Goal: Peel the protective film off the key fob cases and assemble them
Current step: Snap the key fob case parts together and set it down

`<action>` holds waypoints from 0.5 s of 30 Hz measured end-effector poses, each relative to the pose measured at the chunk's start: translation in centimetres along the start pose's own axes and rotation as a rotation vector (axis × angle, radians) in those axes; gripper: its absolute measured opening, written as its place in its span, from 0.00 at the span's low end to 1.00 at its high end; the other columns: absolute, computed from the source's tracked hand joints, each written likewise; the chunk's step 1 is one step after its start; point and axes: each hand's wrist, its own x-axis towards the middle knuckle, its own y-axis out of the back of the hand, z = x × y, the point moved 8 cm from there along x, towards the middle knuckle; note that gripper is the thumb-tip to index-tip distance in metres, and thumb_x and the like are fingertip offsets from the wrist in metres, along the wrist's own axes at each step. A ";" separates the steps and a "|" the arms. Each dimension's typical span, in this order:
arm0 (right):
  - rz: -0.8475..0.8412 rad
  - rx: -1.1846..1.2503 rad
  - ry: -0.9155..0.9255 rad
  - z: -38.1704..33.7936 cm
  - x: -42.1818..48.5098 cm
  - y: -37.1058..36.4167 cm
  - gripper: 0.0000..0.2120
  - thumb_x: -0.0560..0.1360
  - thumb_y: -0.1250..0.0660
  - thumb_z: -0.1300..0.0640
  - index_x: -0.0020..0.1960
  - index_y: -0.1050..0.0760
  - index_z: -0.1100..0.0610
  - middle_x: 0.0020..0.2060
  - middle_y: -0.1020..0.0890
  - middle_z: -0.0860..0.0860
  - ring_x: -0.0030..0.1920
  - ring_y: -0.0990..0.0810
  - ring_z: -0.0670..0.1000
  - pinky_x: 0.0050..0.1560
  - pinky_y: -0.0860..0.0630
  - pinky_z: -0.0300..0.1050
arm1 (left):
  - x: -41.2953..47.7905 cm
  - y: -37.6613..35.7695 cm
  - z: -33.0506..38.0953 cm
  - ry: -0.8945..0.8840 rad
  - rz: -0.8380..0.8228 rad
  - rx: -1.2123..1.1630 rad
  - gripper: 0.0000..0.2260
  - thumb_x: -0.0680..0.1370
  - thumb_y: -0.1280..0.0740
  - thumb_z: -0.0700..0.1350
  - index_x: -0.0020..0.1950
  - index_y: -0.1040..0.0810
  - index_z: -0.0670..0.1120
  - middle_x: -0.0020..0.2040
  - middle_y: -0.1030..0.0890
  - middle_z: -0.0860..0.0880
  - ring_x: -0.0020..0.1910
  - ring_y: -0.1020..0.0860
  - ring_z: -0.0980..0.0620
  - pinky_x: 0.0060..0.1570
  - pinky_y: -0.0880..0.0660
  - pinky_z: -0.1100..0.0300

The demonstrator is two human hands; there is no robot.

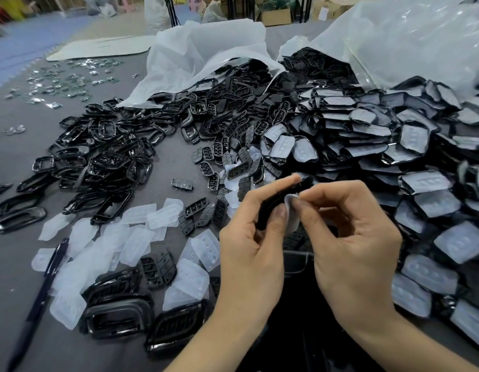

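Pointing up and away to the right, the key fob case point(276, 198) is held above the counter point(168, 157) in front of the person — its long axis runs from near-left to far-right, with a thin edge toward the camera. The left hand point(249, 248) comes up from below; its thumb lies along the near side of the case, its forefinger reaches to the far end, and the fingers curl round the black shell. The right hand point(359, 245) reaches in from the right of the case, wrist low. Its thumb and forefinger are pressed together on a whitish flap of protective film point(292, 213) at the case's near edge — the other fingers hang loosely curled. Left of the case lie loose film pieces point(104, 237) and a pen point(51, 267). Beyond it to the left sits a heap of black frames point(104, 157), and right of it a heap of film-covered cases point(394, 146).
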 end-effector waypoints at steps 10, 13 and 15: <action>-0.014 0.249 -0.295 1.6 0.2 -0.3 0.07 0.66 0.24 0.58 0.38 0.21 0.49 0.33 0.18 0.45 0.34 0.21 0.41 0.36 0.26 0.31 | 0.2 0.5 0.5 -0.078 -0.026 0.128 0.14 0.80 0.38 0.36 0.57 0.22 0.54 0.50 0.18 0.63 0.45 0.20 0.64 0.44 0.25 0.72; -0.032 0.410 -0.480 2.9 -0.1 -0.9 0.05 0.60 0.25 0.53 0.35 0.19 0.50 0.31 0.19 0.46 0.32 0.22 0.42 0.35 0.26 0.31 | 0.2 0.6 0.1 -0.064 -0.031 0.132 0.14 0.79 0.38 0.35 0.58 0.22 0.52 0.51 0.18 0.62 0.47 0.19 0.63 0.45 0.25 0.72; -0.039 0.505 -0.586 3.7 -0.4 -1.3 0.06 0.57 0.25 0.52 0.33 0.20 0.51 0.30 0.20 0.47 0.32 0.23 0.44 0.34 0.26 0.33 | 0.2 0.5 -0.2 -0.042 -0.046 0.104 0.14 0.79 0.38 0.35 0.58 0.22 0.51 0.52 0.17 0.60 0.51 0.19 0.61 0.49 0.26 0.71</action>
